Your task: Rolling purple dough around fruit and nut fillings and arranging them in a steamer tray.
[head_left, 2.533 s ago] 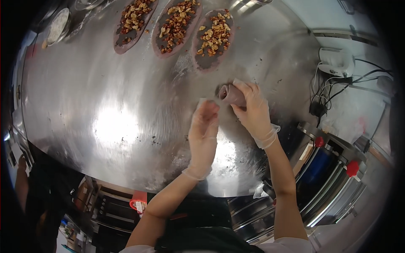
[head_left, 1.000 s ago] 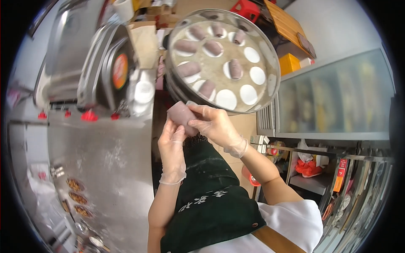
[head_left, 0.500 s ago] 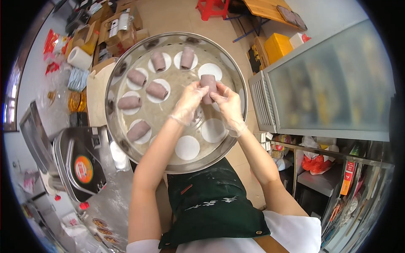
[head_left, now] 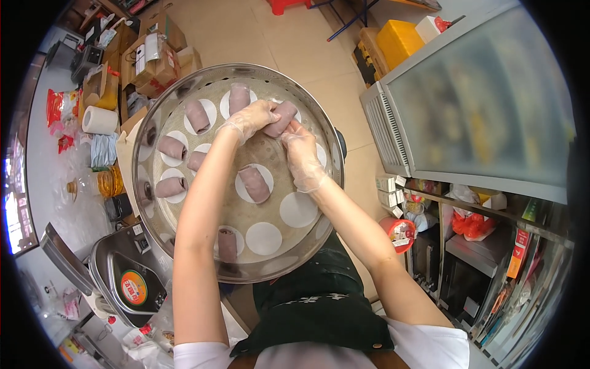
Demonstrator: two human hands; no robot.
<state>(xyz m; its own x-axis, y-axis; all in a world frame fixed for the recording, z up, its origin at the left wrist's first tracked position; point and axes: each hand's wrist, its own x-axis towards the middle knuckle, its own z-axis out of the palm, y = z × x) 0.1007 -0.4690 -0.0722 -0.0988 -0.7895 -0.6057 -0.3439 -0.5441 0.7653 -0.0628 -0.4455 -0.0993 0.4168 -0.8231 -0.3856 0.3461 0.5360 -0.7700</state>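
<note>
A wide round steel steamer tray holds several purple dough rolls on white paper rounds, such as one roll near the middle. Some paper rounds lie bare on the near right side. My left hand, in a thin clear glove, grips one end of a purple roll at the far right of the tray. My right hand, also gloved, pinches the same roll from below with its fingertips. The roll rests at or just above a paper round; I cannot tell which.
Left of the tray are cardboard boxes, a paper towel roll, an oil bottle and a grey machine with a round lid. A glass-door cabinet stands at the right, with a yellow crate behind it.
I have turned from the steel table to the steamer tray, carrying the purple roll. Both hands have since moved it farther out over the tray's far right side.
</note>
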